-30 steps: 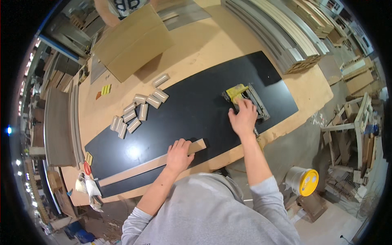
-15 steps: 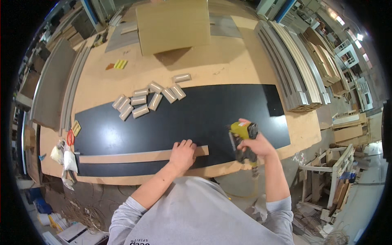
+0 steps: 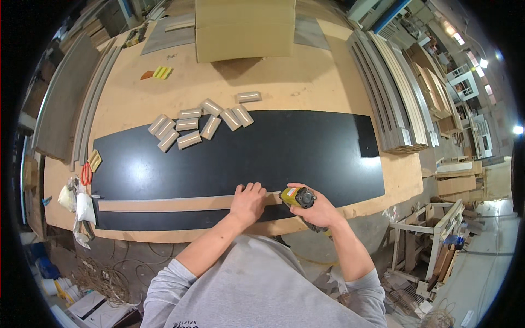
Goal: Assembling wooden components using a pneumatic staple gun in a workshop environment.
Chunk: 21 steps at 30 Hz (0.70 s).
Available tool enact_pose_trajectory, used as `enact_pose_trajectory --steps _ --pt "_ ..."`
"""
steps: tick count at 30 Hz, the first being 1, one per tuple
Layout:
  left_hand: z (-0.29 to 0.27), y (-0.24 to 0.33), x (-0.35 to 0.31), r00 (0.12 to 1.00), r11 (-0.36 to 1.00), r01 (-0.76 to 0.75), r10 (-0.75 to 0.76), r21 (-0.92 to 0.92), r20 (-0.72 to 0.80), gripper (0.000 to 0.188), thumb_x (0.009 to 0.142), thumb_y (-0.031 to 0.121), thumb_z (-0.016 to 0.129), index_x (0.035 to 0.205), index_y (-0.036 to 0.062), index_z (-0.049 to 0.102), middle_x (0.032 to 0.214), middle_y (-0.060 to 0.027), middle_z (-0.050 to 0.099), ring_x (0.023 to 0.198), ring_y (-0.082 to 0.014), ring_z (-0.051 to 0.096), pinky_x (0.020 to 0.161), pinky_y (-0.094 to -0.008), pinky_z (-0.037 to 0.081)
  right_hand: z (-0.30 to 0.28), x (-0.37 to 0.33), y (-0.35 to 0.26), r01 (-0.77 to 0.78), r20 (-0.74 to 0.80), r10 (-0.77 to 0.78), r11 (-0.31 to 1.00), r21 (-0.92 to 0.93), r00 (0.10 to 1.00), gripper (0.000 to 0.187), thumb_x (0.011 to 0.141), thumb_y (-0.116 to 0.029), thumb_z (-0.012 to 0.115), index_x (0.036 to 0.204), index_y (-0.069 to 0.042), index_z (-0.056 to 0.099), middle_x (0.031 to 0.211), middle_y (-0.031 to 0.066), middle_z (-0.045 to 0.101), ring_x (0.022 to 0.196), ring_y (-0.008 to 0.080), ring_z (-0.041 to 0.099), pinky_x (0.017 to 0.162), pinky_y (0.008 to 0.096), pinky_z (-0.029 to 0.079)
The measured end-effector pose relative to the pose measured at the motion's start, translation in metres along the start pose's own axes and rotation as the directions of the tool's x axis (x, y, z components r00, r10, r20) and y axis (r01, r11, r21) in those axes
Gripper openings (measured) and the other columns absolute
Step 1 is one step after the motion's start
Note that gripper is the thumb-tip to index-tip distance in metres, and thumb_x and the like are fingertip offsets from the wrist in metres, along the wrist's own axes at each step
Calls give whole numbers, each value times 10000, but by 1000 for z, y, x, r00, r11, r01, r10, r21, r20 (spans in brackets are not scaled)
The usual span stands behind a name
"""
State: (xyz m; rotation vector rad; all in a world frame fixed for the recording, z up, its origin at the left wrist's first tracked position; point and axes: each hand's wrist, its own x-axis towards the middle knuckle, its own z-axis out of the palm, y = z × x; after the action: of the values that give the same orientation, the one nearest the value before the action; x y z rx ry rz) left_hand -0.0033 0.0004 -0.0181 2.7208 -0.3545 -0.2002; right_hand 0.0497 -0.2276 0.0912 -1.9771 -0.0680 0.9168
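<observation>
Far left: brown boards [image 3: 65,104] stacked along the table edge. Next, a white bag [image 3: 85,208] at the table [image 3: 306,76] corner, with red-handled scissors [image 3: 86,174] just above. Wood strip [image 3: 164,205] runs lengthwise on the black panel [image 3: 306,147], near its front edge. Loose pile of small tan blocks [image 3: 190,140] straddles the panel's back edge. Left hand [image 3: 249,206]: fingers bent across the strip toward its right end, gripping it against the panel. Cardboard box [image 3: 245,33] at the back. Right hand [image 3: 320,210]: wrapped around a yellow-and-black nail gun [image 3: 299,197], just right of the left hand. Nose seems to be at the strip's right end, but the tool body hides contact. Far right: stacked long profiles [image 3: 389,93] on the table.
</observation>
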Motion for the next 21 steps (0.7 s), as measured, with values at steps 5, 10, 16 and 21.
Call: enact_pose_trajectory --steps 5,10,16,21 --pt "0 1 0 1000 1000 5 -5 14 10 263 866 176 755 1110 98 698 1150 -85 635 1176 -257 618 1020 -472 464 0 -6 -23 -136 21 136 991 -22 990 666 889 -153 792 1521 -211 586 937 -19 664 640 81 545 633 277 511" --pt "1 0 1 1000 999 0 -1 36 25 258 871 184 743 1109 94 698 1157 -81 637 1183 -249 617 1022 -470 461 2 -8 -16 -115 13 114 992 59 993 699 891 -152 795 1546 -215 561 921 -18 657 621 79 548 609 268 505" --pt "5 0 0 1000 999 2 -3 35 13 276 844 161 745 1103 80 693 1157 -94 639 1184 -260 618 1007 -474 461 7 -21 -8 -140 14 140 990 -26 990 707 862 -226 805 1525 -316 576 1052 55 716 774 152 648 759 331 557" --pt "3 0 -1 1000 1000 -12 12 27 -2 302 824 156 759 1106 76 689 1163 -100 639 1183 -268 617 999 -476 461 8 -22 -7 -186 24 186 982 -15 982 709 864 -236 804 1528 -318 571 1059 60 718 810 157 657 766 334 561"
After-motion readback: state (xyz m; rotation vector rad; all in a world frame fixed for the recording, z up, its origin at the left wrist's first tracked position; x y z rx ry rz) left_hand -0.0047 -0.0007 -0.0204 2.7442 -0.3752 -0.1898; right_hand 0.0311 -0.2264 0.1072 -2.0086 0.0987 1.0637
